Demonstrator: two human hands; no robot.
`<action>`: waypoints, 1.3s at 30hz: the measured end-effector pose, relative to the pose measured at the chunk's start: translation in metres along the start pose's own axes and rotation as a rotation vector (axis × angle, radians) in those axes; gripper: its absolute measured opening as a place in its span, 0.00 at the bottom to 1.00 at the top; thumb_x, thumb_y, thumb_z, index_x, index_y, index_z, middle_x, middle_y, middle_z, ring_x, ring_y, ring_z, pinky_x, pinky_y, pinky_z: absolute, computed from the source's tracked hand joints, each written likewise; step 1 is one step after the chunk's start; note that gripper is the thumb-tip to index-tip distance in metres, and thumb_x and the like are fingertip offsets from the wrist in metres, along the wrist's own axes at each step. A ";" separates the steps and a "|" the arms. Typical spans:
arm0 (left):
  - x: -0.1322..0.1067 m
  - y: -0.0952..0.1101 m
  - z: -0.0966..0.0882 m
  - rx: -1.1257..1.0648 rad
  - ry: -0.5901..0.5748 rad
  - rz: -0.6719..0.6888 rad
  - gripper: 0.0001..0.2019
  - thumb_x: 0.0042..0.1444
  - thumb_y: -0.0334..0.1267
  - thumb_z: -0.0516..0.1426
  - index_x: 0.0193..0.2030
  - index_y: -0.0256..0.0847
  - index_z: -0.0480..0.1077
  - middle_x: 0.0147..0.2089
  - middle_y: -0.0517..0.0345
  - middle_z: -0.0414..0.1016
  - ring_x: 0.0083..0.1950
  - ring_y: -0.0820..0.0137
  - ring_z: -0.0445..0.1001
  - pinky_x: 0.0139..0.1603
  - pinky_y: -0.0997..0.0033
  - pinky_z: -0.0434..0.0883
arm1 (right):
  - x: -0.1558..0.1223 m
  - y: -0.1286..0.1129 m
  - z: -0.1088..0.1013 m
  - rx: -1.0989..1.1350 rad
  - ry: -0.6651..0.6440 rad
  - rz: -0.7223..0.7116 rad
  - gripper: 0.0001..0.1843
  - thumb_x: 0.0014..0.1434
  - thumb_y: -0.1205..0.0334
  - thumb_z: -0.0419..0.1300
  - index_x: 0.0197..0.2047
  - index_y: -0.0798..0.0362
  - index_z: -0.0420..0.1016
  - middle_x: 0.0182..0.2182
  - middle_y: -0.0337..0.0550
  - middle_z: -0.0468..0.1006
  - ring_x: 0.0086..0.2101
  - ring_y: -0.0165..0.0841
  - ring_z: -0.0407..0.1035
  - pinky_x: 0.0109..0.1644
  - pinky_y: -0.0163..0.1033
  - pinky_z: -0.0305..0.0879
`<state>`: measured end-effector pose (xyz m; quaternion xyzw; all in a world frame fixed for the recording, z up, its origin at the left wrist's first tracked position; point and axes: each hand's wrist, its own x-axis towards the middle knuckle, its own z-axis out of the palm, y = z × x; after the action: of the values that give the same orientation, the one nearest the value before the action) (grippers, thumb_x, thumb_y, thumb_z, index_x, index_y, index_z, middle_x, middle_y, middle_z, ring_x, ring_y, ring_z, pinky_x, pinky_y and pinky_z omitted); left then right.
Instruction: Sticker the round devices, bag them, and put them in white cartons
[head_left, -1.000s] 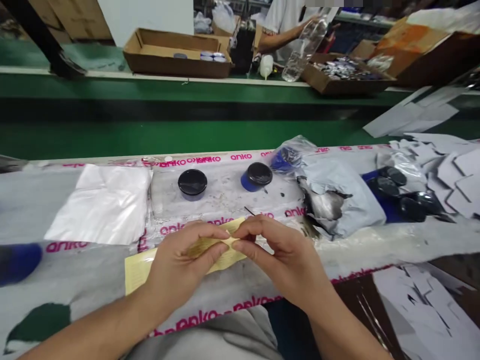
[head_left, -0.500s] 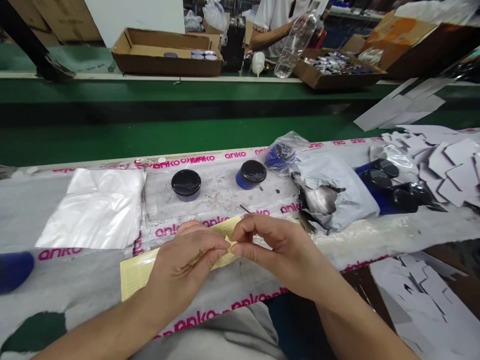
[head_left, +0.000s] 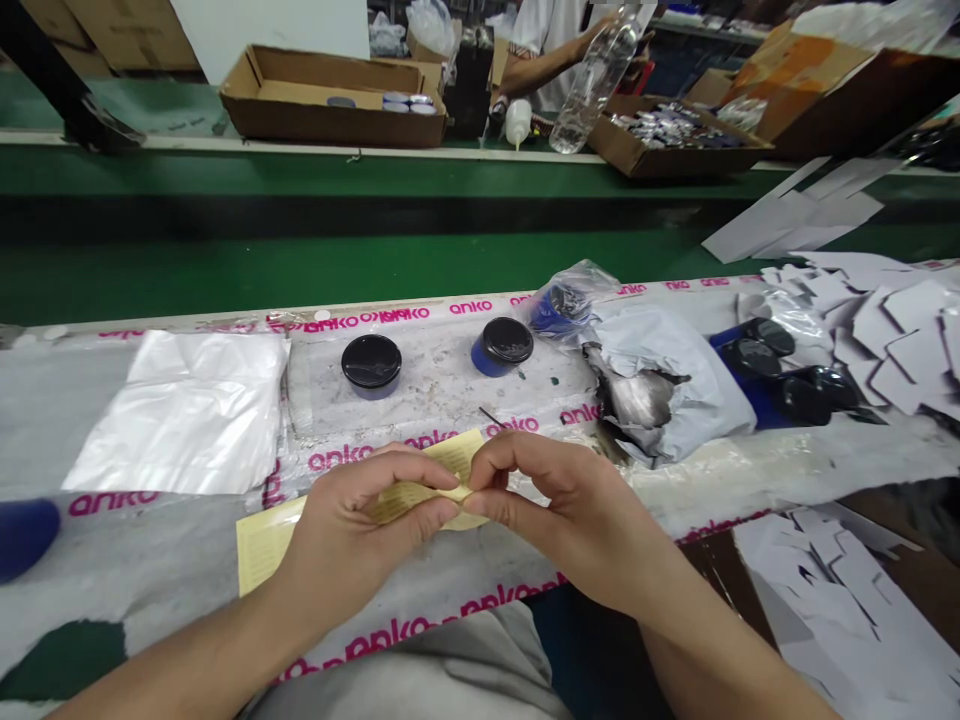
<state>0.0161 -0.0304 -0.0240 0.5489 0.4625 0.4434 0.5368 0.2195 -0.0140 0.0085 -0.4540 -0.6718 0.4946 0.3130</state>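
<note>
A pale yellow label sheet (head_left: 262,545) lies on the taped bench in front of me. My left hand (head_left: 360,535) pinches it between thumb and fingers near its right end. My right hand (head_left: 547,515) is closed in a pinch at the same spot, fingertips meeting the left ones; what it grips is too small to make out. Two small blue jars with black lids stand beyond my hands, one (head_left: 370,365) at the centre, one (head_left: 502,346) tilted to its right.
A stack of clear plastic bags (head_left: 180,410) lies left. A crumpled grey bag (head_left: 660,385) and more black-lidded jars (head_left: 787,385) lie right, with white card pieces (head_left: 885,330) beyond. Across the green conveyor (head_left: 375,260), another person's hand holds a clear bottle (head_left: 589,85) by cardboard boxes (head_left: 330,95).
My hands have stayed pinched together on the yellow sheet, working slightly at the pinch. The view has shifted a little; the person opposite has moved the bottle.
</note>
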 end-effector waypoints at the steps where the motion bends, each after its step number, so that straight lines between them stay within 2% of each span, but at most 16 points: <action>1: 0.000 0.000 0.000 0.004 0.002 -0.002 0.06 0.55 0.33 0.67 0.38 0.49 0.82 0.38 0.63 0.83 0.40 0.72 0.80 0.41 0.78 0.76 | -0.001 -0.001 0.000 -0.034 -0.004 -0.013 0.06 0.63 0.69 0.65 0.36 0.48 0.77 0.32 0.33 0.79 0.33 0.29 0.71 0.36 0.33 0.66; 7: -0.001 -0.004 -0.001 -0.029 0.008 -0.074 0.06 0.54 0.35 0.68 0.38 0.50 0.82 0.38 0.64 0.84 0.40 0.73 0.82 0.40 0.80 0.77 | -0.004 -0.001 -0.001 -0.197 -0.004 -0.122 0.07 0.67 0.70 0.62 0.39 0.47 0.74 0.34 0.32 0.77 0.34 0.26 0.71 0.38 0.31 0.65; 14: 0.001 -0.001 -0.001 -0.059 -0.010 -0.134 0.05 0.54 0.36 0.68 0.37 0.51 0.83 0.36 0.65 0.85 0.38 0.73 0.83 0.40 0.81 0.78 | -0.006 0.004 0.000 -0.231 0.011 -0.210 0.07 0.69 0.70 0.59 0.40 0.48 0.73 0.34 0.33 0.76 0.35 0.26 0.71 0.39 0.31 0.64; 27: 0.002 0.001 0.001 0.047 -0.025 -0.085 0.07 0.56 0.35 0.65 0.39 0.53 0.83 0.38 0.66 0.85 0.40 0.74 0.82 0.40 0.81 0.77 | -0.009 0.008 -0.004 -0.174 -0.017 -0.079 0.08 0.70 0.68 0.57 0.39 0.47 0.71 0.33 0.32 0.74 0.34 0.27 0.68 0.38 0.32 0.62; 33: 0.003 0.002 0.003 0.061 -0.022 -0.087 0.07 0.56 0.35 0.65 0.38 0.53 0.83 0.39 0.66 0.85 0.40 0.73 0.82 0.39 0.81 0.76 | -0.012 0.015 -0.001 -0.182 0.016 -0.124 0.07 0.71 0.67 0.56 0.40 0.47 0.69 0.35 0.33 0.73 0.35 0.27 0.67 0.40 0.32 0.62; 39: 0.002 0.005 0.002 0.077 -0.037 -0.068 0.06 0.57 0.36 0.64 0.38 0.52 0.83 0.38 0.65 0.85 0.40 0.72 0.82 0.40 0.78 0.76 | -0.013 0.013 -0.002 -0.178 -0.001 -0.104 0.06 0.71 0.67 0.57 0.40 0.47 0.70 0.35 0.33 0.73 0.36 0.28 0.67 0.40 0.33 0.62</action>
<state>0.0189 -0.0285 -0.0195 0.5613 0.4876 0.3964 0.5385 0.2299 -0.0239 -0.0025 -0.4441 -0.7359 0.4164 0.2965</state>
